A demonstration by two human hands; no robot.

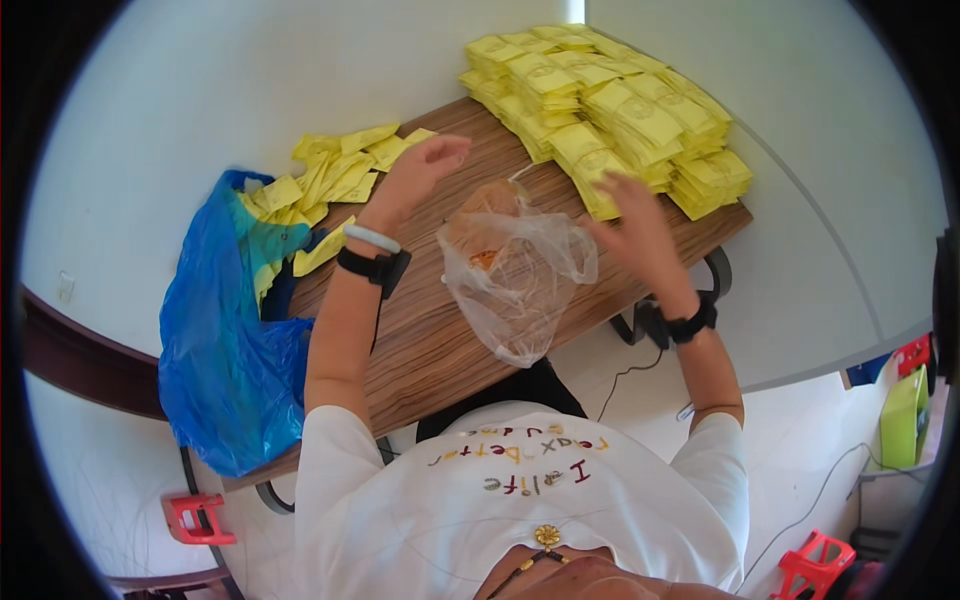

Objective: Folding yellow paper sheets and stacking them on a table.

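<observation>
My left hand (420, 172) is raised over the table between the loose yellow packets and a clear plastic bag, its fingers loosely stretched to the right with nothing seen in them. On the other side of the bag, my right hand (636, 228) has its fingers apart, near the front of the stacked yellow packets (630, 110); it holds nothing visible. The crumpled clear plastic bag (520, 290) lies in the middle of the table, with something orange-brown showing through. Loose yellow packets (340, 170) spill from a blue plastic bag (230, 350) at the left.
The wood-grain table (410, 345) stands against pale walls. Below it on the left is a red plastic stool (198, 520), and another red stool (816, 565) stands at the lower right. A green container (904, 420) sits at the far right, near a thin cable on the floor.
</observation>
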